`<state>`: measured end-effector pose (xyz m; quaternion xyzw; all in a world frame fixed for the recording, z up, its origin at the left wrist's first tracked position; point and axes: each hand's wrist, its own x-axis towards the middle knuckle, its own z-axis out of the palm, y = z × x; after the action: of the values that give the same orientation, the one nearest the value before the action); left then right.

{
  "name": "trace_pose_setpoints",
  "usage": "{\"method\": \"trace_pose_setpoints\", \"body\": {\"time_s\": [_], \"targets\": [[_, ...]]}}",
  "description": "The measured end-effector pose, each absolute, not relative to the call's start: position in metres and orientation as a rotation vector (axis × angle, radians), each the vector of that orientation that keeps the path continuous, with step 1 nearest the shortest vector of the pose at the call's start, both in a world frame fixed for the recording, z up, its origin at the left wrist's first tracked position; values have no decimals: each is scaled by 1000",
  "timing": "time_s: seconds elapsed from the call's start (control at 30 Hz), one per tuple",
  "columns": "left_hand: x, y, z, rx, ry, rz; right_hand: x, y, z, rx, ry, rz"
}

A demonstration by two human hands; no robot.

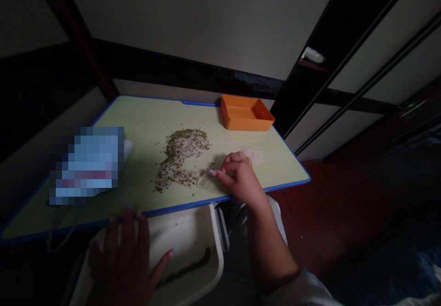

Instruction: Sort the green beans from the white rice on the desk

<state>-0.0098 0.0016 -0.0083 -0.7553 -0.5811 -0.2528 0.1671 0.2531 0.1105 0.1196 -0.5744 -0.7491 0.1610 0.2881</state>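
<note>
Mixed green and white grains (182, 156) spread mid-table; right hand (237, 175) pinches, maybe a grain; left hand (126, 260) lies spread flat on white tray (193, 241).

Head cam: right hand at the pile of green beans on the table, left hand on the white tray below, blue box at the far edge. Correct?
Not quite. The box at the table's far edge is orange, not blue, as the head view shows. The rest holds: right hand at the bean pile, left hand on the white tray.
</note>
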Motion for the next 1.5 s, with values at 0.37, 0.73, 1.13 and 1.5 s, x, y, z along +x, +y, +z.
{"method": "trace_pose_setpoints", "body": {"time_s": [0.37,0.73,1.13,1.5], "targets": [[-8,0,-5,-2154,-1682,-703,233,109,115,-1500,-2038,377],[-10,1,-7,-2145,-1630,-701,227,108,115,-1493,-2076,409],[-7,0,-4,-2140,-1647,-710,225,114,111,-1547,-2042,330],[-9,0,-5,-2159,-1672,-721,226,110,116,-1505,-2060,365]]}}
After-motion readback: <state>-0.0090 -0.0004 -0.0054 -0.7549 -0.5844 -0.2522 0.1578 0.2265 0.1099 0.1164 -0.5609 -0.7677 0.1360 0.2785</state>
